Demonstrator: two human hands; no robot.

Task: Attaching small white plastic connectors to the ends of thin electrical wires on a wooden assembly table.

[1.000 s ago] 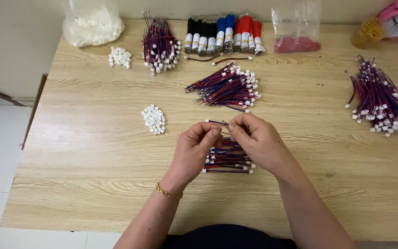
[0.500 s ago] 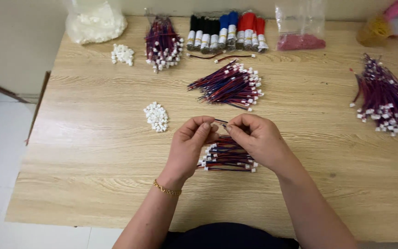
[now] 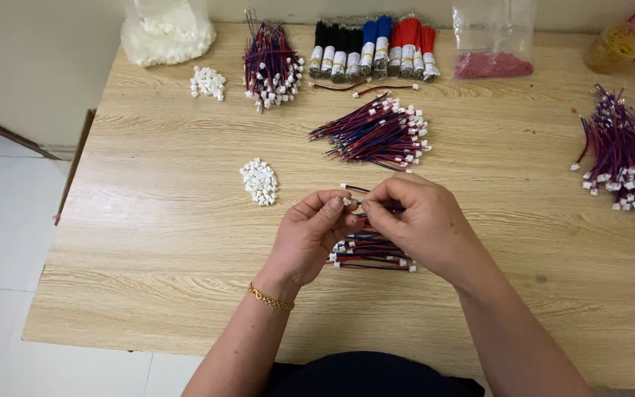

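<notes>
We count two hands: the left hand and the right hand. On the table we see four bundles of red-and-blue wires, two small heaps of white plugs, and two plastic bags.

Surface: pale wood grain, tan streaks. Floor to the left: white tiles. Wire held between the hands: red and blue, white connector tip. Small wire bundle under the hands: red, blue, white ends. Middle wire pile: same red-blue mix, white plugs. Far wire pile and right wire pile: purple-red, white ends. Near connector heap and far connector heap: white. Far bundles: black, blue, red, white bands. Bag: white. Clear pouch: pink contents. Bracelet: gold.
</notes>
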